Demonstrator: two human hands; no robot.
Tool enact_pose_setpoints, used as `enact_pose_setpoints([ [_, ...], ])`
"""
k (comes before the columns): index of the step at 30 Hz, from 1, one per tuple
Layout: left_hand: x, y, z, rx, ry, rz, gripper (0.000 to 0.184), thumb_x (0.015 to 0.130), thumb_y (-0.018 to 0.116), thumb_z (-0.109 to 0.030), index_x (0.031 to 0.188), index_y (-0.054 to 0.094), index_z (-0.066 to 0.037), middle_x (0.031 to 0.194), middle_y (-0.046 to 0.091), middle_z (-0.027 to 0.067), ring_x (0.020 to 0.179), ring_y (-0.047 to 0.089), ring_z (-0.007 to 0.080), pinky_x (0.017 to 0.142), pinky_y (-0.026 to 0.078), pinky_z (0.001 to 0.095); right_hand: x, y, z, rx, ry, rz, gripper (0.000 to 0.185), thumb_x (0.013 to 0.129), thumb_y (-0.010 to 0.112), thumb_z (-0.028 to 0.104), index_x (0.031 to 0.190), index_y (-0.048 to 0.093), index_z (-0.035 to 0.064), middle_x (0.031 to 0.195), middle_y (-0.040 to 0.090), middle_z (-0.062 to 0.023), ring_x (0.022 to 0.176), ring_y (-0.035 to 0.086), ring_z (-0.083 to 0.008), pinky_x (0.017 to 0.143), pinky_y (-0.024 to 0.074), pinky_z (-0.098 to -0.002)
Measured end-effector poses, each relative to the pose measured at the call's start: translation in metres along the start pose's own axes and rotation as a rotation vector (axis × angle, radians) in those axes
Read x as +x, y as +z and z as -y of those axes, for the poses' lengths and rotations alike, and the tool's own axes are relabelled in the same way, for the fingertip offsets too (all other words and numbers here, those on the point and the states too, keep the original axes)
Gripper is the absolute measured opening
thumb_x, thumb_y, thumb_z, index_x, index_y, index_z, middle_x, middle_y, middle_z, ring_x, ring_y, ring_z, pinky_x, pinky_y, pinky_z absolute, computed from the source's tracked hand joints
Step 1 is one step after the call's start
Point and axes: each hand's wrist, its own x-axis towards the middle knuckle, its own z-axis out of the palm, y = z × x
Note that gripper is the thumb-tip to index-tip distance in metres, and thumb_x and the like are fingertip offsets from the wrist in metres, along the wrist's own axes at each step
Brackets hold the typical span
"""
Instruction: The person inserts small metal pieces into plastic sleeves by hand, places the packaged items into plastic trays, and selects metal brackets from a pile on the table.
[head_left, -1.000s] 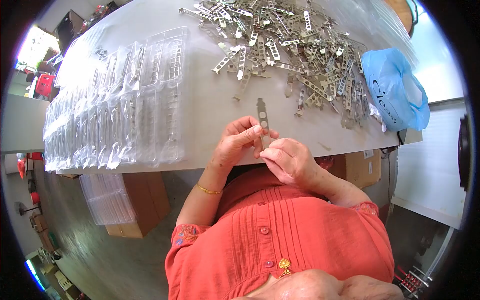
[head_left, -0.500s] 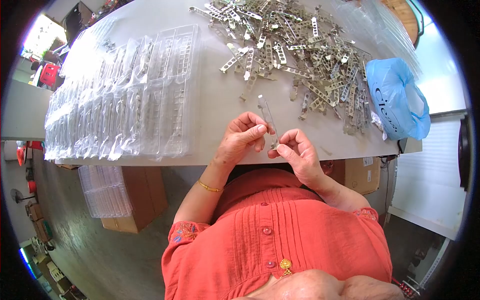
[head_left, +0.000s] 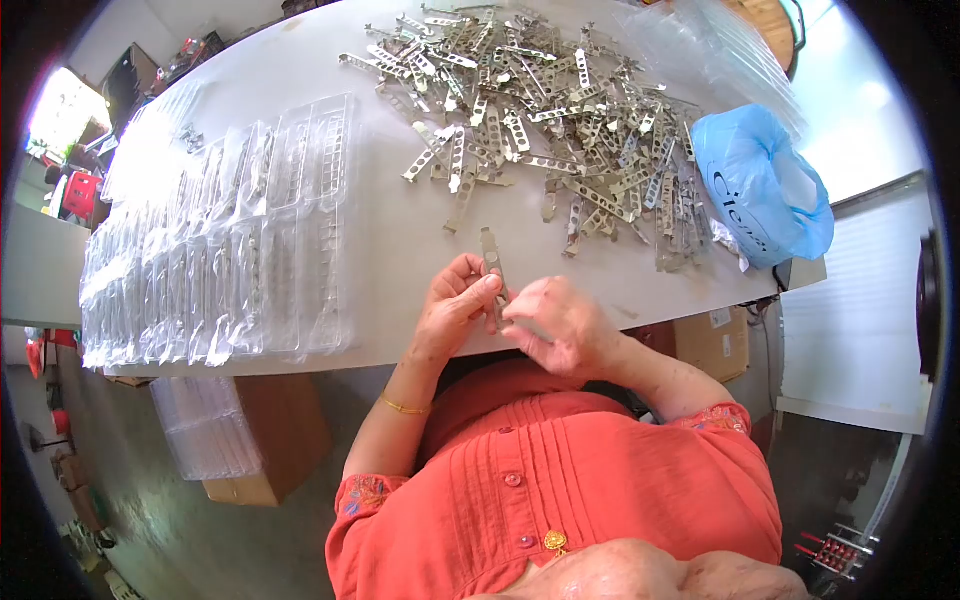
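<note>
Between the thumb and fingers of my left hand (head_left: 458, 308) is a flat metal strip with round holes (head_left: 491, 254), standing roughly upright over the table's near edge. My right hand (head_left: 562, 325) is beside the strip's lower end, its fingers bent and blurred by motion; whether they touch the strip is unclear. Beyond my hands lies a big heap of similar metal strips (head_left: 560, 120). To the left, clear plastic trays (head_left: 325, 235) hold rows of strips in their slots.
A blue plastic bag (head_left: 760, 185) stands at the table's right side. Clear plastic sheets (head_left: 720, 50) lie behind it. Below the table (head_left: 400, 225) are a cardboard box (head_left: 295, 430) with clear trays at the left and another box (head_left: 712, 345) at the right.
The strip has turned from edge-on to show its holed face. My right hand has shifted off its lower end and blurred. The camera view has also shifted slightly.
</note>
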Motion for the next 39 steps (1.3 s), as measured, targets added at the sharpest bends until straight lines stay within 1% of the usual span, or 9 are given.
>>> enact_pose_setpoints([
  [5,-0.001,0.013,-0.005,0.077,0.014,-0.04,0.009,0.1,0.059,-0.013,0.101,0.053,-0.006,0.084,0.07,0.0148,0.067,0.069,0.0157,0.046,0.05,0.0227,0.017,-0.031,-0.054,-0.322,0.067,-0.163,0.016,0.085,0.073,0.01,0.097,0.062,0.0093,0.092,0.062,-0.0076,0.084,0.062,-0.0291,0.074,0.0489,-0.0404],
  [7,-0.001,0.014,-0.006,0.088,0.021,-0.045,0.009,0.101,0.059,-0.014,0.1,0.053,-0.007,0.083,0.071,0.0152,0.064,0.068,0.0152,0.044,0.05,0.0214,0.025,-0.041,-0.079,-0.389,0.281,-0.239,0.015,0.086,0.072,0.01,0.097,0.062,0.0094,0.091,0.062,-0.0078,0.085,0.062,-0.0293,0.076,0.0482,-0.0413],
  [13,-0.002,0.015,-0.01,0.086,-0.003,-0.036,0.009,0.101,0.059,-0.015,0.1,0.053,-0.008,0.082,0.072,0.0161,0.059,0.066,0.0124,0.044,0.05,0.0204,0.037,-0.045,-0.122,-0.624,0.277,-0.211,0.011,0.088,0.069,0.015,0.095,0.063,0.0089,0.09,0.061,-0.0068,0.087,0.062,-0.0282,0.079,0.0486,-0.042],
  [25,-0.003,0.014,-0.006,0.025,0.004,-0.036,0.006,0.102,0.055,-0.014,0.102,0.054,-0.009,0.086,0.071,0.0165,0.072,0.072,0.0159,0.045,0.052,0.0208,0.048,-0.07,-0.123,-0.665,0.361,-0.23,0.01,0.088,0.067,0.013,0.087,0.06,0.0064,0.087,0.06,-0.0093,0.084,0.062,-0.0301,0.074,0.0498,-0.0433],
  [27,-0.003,0.015,-0.007,0.002,0.018,-0.048,0.006,0.103,0.055,-0.015,0.102,0.055,-0.009,0.087,0.071,0.0159,0.068,0.07,0.0158,0.047,0.053,0.0217,0.043,-0.076,-0.119,-0.598,0.386,-0.273,0.011,0.091,0.066,0.015,0.089,0.061,0.0047,0.085,0.062,-0.0069,0.08,0.064,-0.0243,0.07,0.0502,-0.0376],
  [30,-0.001,0.002,-0.002,-0.014,0.005,0.012,0.006,0.103,0.054,-0.014,0.101,0.056,-0.009,0.092,0.071,0.0149,0.068,0.067,0.0142,0.053,0.055,0.0246,0.026,-0.078,-0.114,0.458,0.828,-0.238,0.016,0.099,0.063,0.02,0.098,0.065,0.0042,0.083,0.065,-0.0017,0.071,0.061,-0.0127,0.066,0.0496,-0.0274],
  [31,-0.001,0.002,-0.002,-0.015,0.004,0.007,0.006,0.103,0.054,-0.014,0.101,0.056,-0.009,0.092,0.071,0.0149,0.068,0.067,0.0142,0.053,0.055,0.0246,0.021,-0.074,-0.108,0.461,0.831,-0.235,0.016,0.099,0.063,0.02,0.098,0.065,0.0042,0.083,0.065,-0.0017,0.071,0.061,-0.0127,0.066,0.0496,-0.0274],
  [33,-0.001,0.003,-0.001,-0.08,0.037,-0.053,0.007,0.103,0.054,-0.013,0.1,0.058,-0.009,0.102,0.069,0.0148,0.074,0.064,0.0118,0.066,0.057,0.0286,0.008,-0.058,-0.088,1.143,0.981,-0.215,0.016,0.1,0.062,0.02,0.099,0.064,0.0048,0.083,0.065,-0.0037,0.073,0.062,-0.0139,0.067,0.0513,-0.028],
  [39,0.001,0.0,-0.003,-0.133,0.069,-0.023,0.008,0.102,0.055,-0.013,0.099,0.059,-0.006,0.116,0.065,0.0161,0.084,0.06,0.011,0.082,0.054,0.0323,-0.024,-0.006,-0.043,1.521,1.18,-0.093,0.014,0.101,0.06,0.019,0.102,0.063,0.005,0.085,0.063,-0.0044,0.075,0.061,-0.0144,0.07,0.0522,-0.0294],
])
